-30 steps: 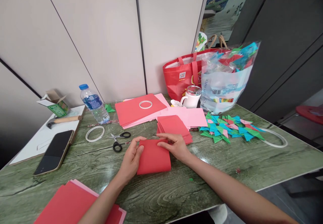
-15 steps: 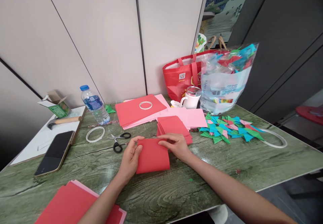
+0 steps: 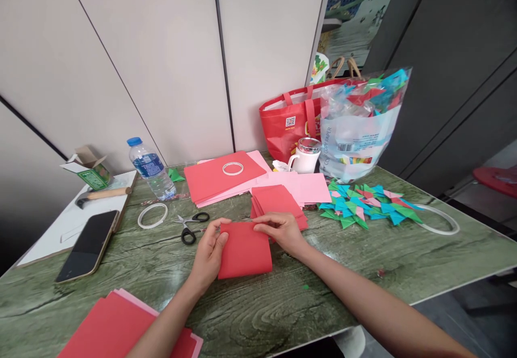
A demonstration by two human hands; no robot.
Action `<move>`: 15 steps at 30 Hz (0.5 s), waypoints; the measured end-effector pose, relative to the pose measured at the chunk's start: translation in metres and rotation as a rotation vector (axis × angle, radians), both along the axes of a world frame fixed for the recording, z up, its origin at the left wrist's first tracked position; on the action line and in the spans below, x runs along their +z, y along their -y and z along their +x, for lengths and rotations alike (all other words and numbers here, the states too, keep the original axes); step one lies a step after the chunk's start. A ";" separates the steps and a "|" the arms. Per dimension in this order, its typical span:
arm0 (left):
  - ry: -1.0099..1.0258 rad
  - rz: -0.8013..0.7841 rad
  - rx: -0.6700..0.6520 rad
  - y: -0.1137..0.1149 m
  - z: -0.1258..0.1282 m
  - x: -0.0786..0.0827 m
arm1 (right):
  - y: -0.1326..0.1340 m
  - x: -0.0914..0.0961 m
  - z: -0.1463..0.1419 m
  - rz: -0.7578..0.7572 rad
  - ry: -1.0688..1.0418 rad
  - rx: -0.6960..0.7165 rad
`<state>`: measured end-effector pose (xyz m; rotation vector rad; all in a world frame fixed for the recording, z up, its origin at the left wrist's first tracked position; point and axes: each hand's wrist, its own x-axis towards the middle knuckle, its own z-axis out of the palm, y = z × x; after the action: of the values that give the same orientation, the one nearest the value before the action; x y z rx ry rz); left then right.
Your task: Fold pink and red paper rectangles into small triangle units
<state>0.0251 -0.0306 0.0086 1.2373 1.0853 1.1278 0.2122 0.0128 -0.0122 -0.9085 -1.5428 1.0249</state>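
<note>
A folded sheet of red paper (image 3: 245,251) is held between my two hands, its rounded fold at the near edge. My left hand (image 3: 210,247) pinches its left side, thumb on top. At the far right corner my right hand (image 3: 280,231) grips the edge between thumb and fingers. Just beyond lies a stack of smaller red paper pieces (image 3: 278,203), partly behind my right hand. Black-handled scissors (image 3: 190,225) rest with blades apart, left of my left hand. Under my left forearm is a pile of red and pink sheets (image 3: 121,325).
At the back stand a water bottle (image 3: 151,169), a white mug (image 3: 306,159), a red bag (image 3: 283,126) and a plastic bag of folded paper (image 3: 355,137). Folded coloured pieces (image 3: 363,204) lie right. A phone (image 3: 86,245), a sickle (image 3: 103,195) and a tape roll (image 3: 152,215) are left.
</note>
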 end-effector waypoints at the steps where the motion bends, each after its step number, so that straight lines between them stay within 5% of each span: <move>1: -0.017 0.006 0.000 0.000 0.000 0.000 | 0.000 0.000 0.000 -0.021 0.008 0.002; 6: -0.116 0.047 0.005 0.000 -0.001 0.000 | 0.000 -0.003 0.000 -0.123 0.043 0.072; 15: -0.261 0.135 -0.006 -0.001 -0.001 -0.002 | 0.001 0.000 0.000 -0.063 0.162 0.187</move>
<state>0.0237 -0.0298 0.0066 1.5254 1.2132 1.0693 0.2118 0.0120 -0.0123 -0.9226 -1.7653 1.1610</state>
